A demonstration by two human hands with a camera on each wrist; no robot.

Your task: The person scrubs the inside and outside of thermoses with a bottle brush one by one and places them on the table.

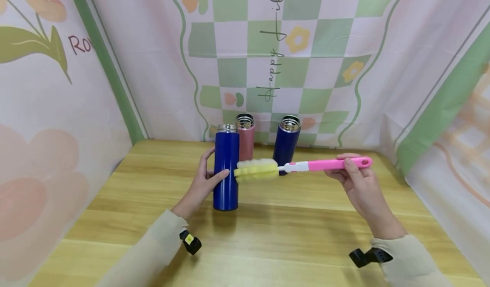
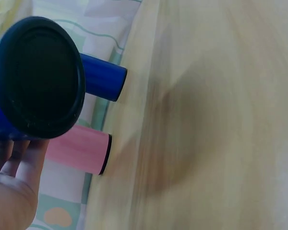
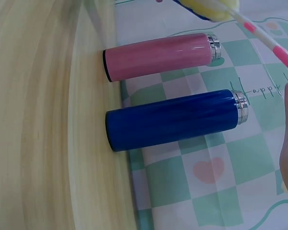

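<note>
My left hand (image 1: 203, 180) grips a blue thermos bottle (image 1: 226, 176) upright and lidless, held up off the table; its black base (image 2: 41, 79) faces the left wrist view. In my right hand (image 1: 360, 185) is a bottle brush by its pink handle (image 1: 337, 164), level, with the yellow and white sponge head (image 1: 256, 170) pointing left. In the head view the sponge tip is right beside the bottle's wall; I cannot tell whether they touch. The right wrist view shows the brush's white and pink shaft (image 3: 264, 36) and only part of the right hand.
Behind stand two more lidless bottles, a pink one (image 3: 158, 57) and a second blue one (image 3: 175, 122), upright on the wooden table (image 1: 275, 244). A checkered curtain (image 1: 268, 44) hangs at the table's back edge. Both wrists wear small black cameras.
</note>
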